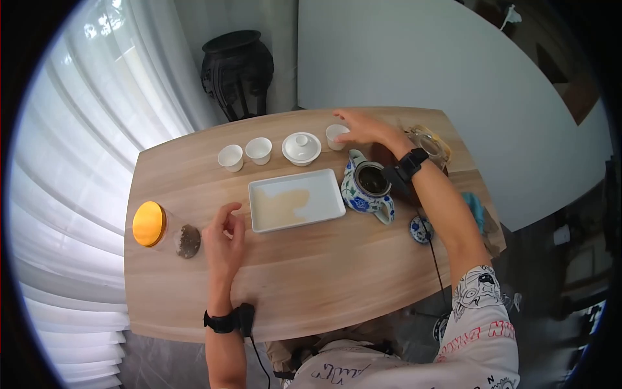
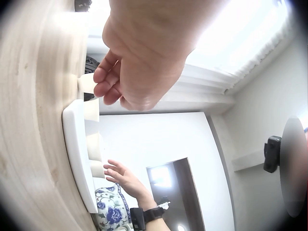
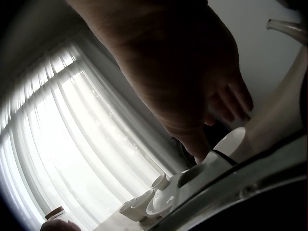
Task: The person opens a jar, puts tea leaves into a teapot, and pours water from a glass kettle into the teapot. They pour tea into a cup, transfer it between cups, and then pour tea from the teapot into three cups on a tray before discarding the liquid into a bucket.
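My right hand (image 1: 365, 128) is at a small white cup (image 1: 335, 137) on the far side of the table, fingers spread and thumb beside the rim. In the right wrist view the fingers (image 3: 239, 96) reach past the cup (image 3: 232, 144) without closing round it. My left hand (image 1: 225, 241) hovers, loosely curled with nothing in it, between a brown lump (image 1: 188, 242) and a white rectangular tray (image 1: 297, 223). Pale brown liquid lies in the tray. A blue-and-white teapot (image 1: 364, 202), its top uncovered, stands near my right forearm.
Two more white cups (image 1: 230, 158) and a lidded gaiwan (image 1: 301, 150) line the far side. A jar with an orange-gold top (image 1: 149, 223) stands at left. The patterned teapot lid (image 1: 421, 229) and a glass pot (image 1: 427, 144) are at right, with a cable running near the lid.
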Available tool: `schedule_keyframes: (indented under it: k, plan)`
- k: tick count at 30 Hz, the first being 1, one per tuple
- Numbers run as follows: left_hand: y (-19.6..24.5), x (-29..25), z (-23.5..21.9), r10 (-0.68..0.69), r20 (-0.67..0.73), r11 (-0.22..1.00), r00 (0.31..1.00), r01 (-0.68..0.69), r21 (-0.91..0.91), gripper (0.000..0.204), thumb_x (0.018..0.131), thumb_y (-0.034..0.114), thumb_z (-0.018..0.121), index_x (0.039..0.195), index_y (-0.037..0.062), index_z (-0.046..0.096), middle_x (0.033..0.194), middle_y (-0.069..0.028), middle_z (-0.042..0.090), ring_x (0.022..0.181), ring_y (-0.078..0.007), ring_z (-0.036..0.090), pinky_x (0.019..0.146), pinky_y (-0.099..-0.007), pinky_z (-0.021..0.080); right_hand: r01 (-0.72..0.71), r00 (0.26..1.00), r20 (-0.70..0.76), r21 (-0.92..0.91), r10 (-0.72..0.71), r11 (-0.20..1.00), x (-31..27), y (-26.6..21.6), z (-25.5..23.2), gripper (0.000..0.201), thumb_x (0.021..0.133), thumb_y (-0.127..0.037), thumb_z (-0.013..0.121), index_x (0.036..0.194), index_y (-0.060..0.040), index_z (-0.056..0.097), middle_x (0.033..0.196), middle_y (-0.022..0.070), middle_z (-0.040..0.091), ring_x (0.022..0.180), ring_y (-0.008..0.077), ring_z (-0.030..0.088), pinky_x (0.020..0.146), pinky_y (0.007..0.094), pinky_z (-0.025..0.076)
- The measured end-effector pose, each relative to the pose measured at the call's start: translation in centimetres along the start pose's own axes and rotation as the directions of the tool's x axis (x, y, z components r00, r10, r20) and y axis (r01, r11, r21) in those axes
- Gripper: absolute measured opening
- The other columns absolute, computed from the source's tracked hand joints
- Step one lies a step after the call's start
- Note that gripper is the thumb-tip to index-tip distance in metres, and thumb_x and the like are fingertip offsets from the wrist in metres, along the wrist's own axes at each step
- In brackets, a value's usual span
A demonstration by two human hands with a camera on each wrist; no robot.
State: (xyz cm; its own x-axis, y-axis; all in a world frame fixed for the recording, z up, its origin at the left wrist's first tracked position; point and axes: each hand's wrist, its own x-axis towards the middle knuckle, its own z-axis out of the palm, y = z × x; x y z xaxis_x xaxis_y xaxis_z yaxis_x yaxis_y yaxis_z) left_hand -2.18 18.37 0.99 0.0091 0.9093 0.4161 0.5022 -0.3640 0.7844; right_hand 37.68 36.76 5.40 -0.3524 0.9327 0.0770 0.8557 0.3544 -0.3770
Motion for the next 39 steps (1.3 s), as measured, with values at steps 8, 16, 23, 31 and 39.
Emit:
schedule_keyframes:
  k: [8, 16, 23, 31, 39]
  plan:
    - [0.1, -0.2, 0.0, -0.024, 0.017, 0.999, 1.000, 0.025, -0.036, 0.019, 0.097, 0.000, 0.065, 0.116, -0.0023, 0.068, 0.069, -0.0016, 0.054, 0.065, -0.0101, 0.051, 0.066, -0.0266, 0.047, -0.152, 0.981, -0.103, 0.096, 0.162, 0.984, -17.9, -5.9, -7.7, 0.025, 0.094, -0.018, 0.076, 0.110, 0.0008, 0.071, 0.086, 0.0092, 0.071, 0.078, 0.0188, 0.066, 0.074, 0.0329, 0.054]
    - [0.5, -0.4, 0.5, -0.031, 0.038, 0.999, 0.999, 0.032, -0.009, 0.025, 0.093, -0.005, 0.062, 0.117, -0.0023, 0.069, 0.070, -0.0027, 0.056, 0.067, -0.0109, 0.055, 0.068, -0.0272, 0.049, -0.359, 0.930, -0.071, 0.050, 0.361, 0.932, -30.4, -4.9, -1.5, 0.025, 0.085, -0.014, 0.083, 0.101, 0.0002, 0.069, 0.080, 0.0099, 0.067, 0.073, 0.0205, 0.066, 0.066, 0.0353, 0.051]
    - [-0.5, -0.3, 1.0, -0.054, 0.064, 0.998, 0.996, 0.056, -0.033, 0.022, 0.097, -0.002, 0.061, 0.118, -0.0027, 0.067, 0.070, 0.0008, 0.055, 0.067, -0.0078, 0.056, 0.067, -0.0248, 0.048, -0.320, 0.918, -0.167, 0.228, 0.360, 0.920, -28.4, -6.3, -4.0, 0.023, 0.085, -0.012, 0.081, 0.100, 0.0010, 0.068, 0.083, 0.0099, 0.064, 0.071, 0.0170, 0.062, 0.066, 0.0336, 0.050]
    - [-1.6, -0.1, 0.8, -0.045, 0.069, 0.999, 0.997, 0.047, -0.022, 0.017, 0.101, 0.001, 0.061, 0.117, -0.0027, 0.067, 0.070, 0.0022, 0.053, 0.066, -0.0064, 0.056, 0.065, -0.0238, 0.047, -0.010, 0.971, -0.233, 0.201, 0.057, 0.980, -17.6, -8.7, -4.9, 0.022, 0.087, -0.013, 0.077, 0.101, 0.0011, 0.068, 0.088, 0.0099, 0.064, 0.076, 0.0219, 0.062, 0.071, 0.0354, 0.051]
    - [-1.5, 0.1, 0.3, -0.059, 0.030, 0.998, 0.998, 0.060, -0.018, 0.017, 0.102, 0.004, 0.062, 0.117, -0.0024, 0.067, 0.069, 0.0021, 0.054, 0.066, -0.0062, 0.056, 0.064, -0.0239, 0.047, -0.033, 0.993, -0.110, 0.103, 0.044, 0.994, -15.5, -8.6, -3.6, 0.024, 0.086, -0.017, 0.074, 0.102, 0.0000, 0.070, 0.092, 0.0140, 0.068, 0.083, 0.0300, 0.067, 0.076, 0.0404, 0.054]
